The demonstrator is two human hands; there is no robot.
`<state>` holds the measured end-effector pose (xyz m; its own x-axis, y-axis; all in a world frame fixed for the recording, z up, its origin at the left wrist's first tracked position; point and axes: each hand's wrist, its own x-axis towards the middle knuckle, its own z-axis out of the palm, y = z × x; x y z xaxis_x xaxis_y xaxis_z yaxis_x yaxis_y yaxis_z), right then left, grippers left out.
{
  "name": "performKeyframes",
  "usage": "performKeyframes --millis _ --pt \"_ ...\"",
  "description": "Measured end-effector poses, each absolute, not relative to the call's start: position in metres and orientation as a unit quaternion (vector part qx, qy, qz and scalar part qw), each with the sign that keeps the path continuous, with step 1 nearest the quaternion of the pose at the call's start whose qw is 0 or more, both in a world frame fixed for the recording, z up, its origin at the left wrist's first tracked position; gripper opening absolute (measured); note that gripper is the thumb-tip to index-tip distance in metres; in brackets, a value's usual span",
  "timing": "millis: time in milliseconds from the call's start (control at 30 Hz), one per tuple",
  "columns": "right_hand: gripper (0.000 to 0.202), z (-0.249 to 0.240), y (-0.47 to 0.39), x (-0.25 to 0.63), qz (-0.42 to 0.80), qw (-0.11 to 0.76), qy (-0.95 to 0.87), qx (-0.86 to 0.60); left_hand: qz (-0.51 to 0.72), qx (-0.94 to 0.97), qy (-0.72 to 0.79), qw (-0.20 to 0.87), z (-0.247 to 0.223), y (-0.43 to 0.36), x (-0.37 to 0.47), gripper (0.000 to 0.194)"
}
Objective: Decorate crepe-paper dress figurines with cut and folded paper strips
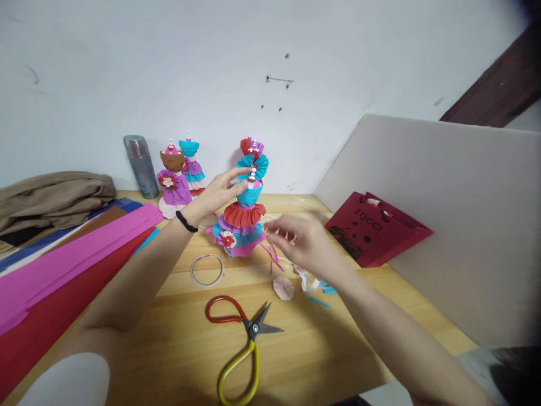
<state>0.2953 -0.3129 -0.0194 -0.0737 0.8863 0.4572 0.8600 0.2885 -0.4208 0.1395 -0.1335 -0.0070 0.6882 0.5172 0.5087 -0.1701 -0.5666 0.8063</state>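
A small dress form [247, 194] stands upright on the wooden table, dressed in layered crepe paper: a turquoise top, a red frill and a purple, turquoise and pink skirt. A red-and-white paper flower [229, 239] sits low on the skirt. With thumb and fingers, my left hand [226, 189] grips the form by its white neck. My right hand [302, 237] is closed in a loose pinch at the skirt's right edge; what lies between its fingertips is too small to make out. Thin pink strips [274, 258] hang just below those fingertips.
Open scissors [255, 328] lie in front, near a tape roll [207, 270], a pleated pink disc [283, 288] and paper scraps [323, 287]. Behind stand other dressed forms [175, 186] and a bottle [141, 166]. Crepe sheets [76, 248] lie left; a red bag [372, 231] leans right.
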Motion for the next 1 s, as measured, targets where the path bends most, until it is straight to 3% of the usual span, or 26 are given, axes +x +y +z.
performKeyframes --millis 67,133,200,367,667,1000 --pt "0.024 0.008 -0.287 0.301 0.002 0.408 -0.707 -0.578 0.393 0.787 0.115 0.461 -0.008 -0.134 0.139 0.055" --pt "0.030 0.031 -0.261 0.300 -0.006 0.422 -0.706 -0.569 0.399 0.769 0.121 0.485 -0.008 -0.134 0.138 0.056" --pt "0.031 0.047 -0.236 0.297 -0.024 0.400 -0.721 -0.565 0.398 0.750 0.130 0.513 -0.009 -0.133 0.136 0.057" --pt "0.008 0.060 -0.199 0.290 0.001 0.319 -0.757 -0.571 0.402 0.724 0.182 0.531 -0.012 -0.126 0.124 0.058" --pt "0.008 0.071 -0.190 0.306 -0.002 0.327 -0.702 -0.633 0.447 0.668 0.264 0.533 -0.023 -0.109 0.083 0.064" --pt "0.008 0.064 -0.151 0.314 -0.066 0.273 -0.673 -0.684 0.497 0.654 0.287 0.493 -0.011 -0.114 0.057 0.073"
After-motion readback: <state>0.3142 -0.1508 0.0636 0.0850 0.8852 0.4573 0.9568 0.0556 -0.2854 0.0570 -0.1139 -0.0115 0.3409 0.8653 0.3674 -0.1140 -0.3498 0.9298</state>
